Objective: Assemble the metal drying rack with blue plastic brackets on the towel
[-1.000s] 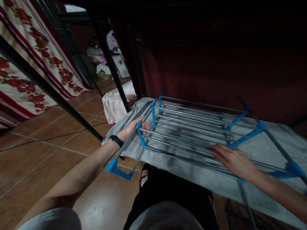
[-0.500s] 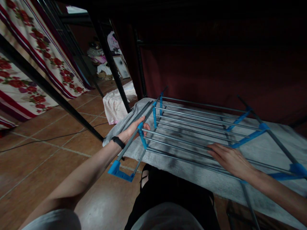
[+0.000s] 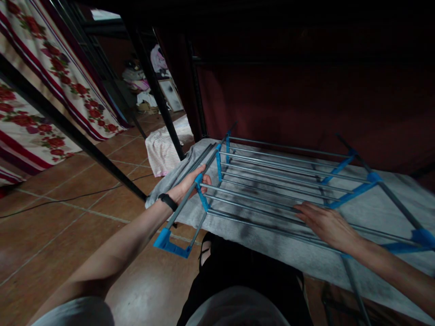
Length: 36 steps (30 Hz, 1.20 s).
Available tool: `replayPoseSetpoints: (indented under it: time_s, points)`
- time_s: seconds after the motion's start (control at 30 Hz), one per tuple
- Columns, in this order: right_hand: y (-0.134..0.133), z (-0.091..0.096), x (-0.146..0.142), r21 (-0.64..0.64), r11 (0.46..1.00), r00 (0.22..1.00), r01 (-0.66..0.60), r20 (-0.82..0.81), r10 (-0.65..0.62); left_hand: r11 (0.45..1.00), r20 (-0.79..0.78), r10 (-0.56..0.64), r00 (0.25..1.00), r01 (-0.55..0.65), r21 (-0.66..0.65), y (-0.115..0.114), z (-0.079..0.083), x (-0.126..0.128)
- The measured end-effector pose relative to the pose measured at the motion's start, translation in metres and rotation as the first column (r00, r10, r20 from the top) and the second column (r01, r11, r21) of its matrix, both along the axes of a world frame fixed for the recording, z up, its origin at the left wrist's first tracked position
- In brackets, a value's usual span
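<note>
The left hand (image 3: 192, 184) gripped the side rail (image 3: 181, 205) of a blue-jointed metal rack (image 3: 278, 164) on grey cloth (image 3: 278, 244). The right hand (image 3: 328, 226) rested on a rod (image 3: 251, 198); whether it was closed was unclear.

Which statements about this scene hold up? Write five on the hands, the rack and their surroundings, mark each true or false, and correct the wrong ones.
1. The left hand grips the rack beside a blue bracket. True.
2. The right hand hangs well clear of the rack. False: it touches the rack.
3. The left arm wears a black wristband. True.
4. The cloth beneath the rack is yellow. False: that cloth is grey.
5. Floral fabric hangs at the picture's left. True.
</note>
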State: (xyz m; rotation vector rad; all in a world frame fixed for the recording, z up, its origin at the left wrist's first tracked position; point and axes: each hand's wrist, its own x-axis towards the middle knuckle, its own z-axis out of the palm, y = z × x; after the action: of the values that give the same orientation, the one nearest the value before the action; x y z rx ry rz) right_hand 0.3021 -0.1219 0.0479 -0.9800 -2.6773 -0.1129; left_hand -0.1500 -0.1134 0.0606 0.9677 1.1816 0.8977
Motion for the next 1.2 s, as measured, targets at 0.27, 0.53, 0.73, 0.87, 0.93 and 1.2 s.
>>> replayPoseSetpoints:
  time_s: [0.27, 0.53, 0.73, 0.87, 0.93, 1.2]
  points:
    - [0.0014, -0.0042, 0.0026, 0.031, 1.0, 1.0, 0.006, -0.003, -0.006, 1.0, 0.012, 0.028, 1.0, -0.028, 0.007, -0.0022, 0.0027, 0.0039]
    - [0.0036, -0.0029, 0.0028, 0.025, 0.999, 1.0, -0.02, 0.016, 0.02, 0.999, -0.004, 0.047, 0.999, -0.047, 0.013, -0.0031, 0.0035, 0.005]
    - [0.0035, -0.0043, 0.0044, 0.057, 0.997, 0.998, -0.052, 0.046, 0.05, 0.999, 0.007, 0.048, 0.999, -0.048, 0.021, -0.003, 0.0034, 0.0061]
    - [0.0038, -0.0046, 0.0046, 0.055, 0.996, 0.997, -0.065, 0.036, 0.063, 0.998, 0.02, 0.053, 0.998, -0.053, 0.02, -0.0034, 0.0041, 0.0068]
    - [0.004, -0.0048, 0.0048, 0.046, 0.996, 0.997, -0.073, 0.023, 0.072, 0.998, 0.02, 0.055, 0.998, -0.056, 0.014, -0.0031, 0.0038, 0.0064]
    - [0.0058, -0.0045, 0.004, 0.01, 0.997, 0.997, -0.078, 0.018, 0.078, 0.999, 0.013, 0.038, 0.999, -0.038, 0.015, -0.0015, 0.0018, 0.0039]
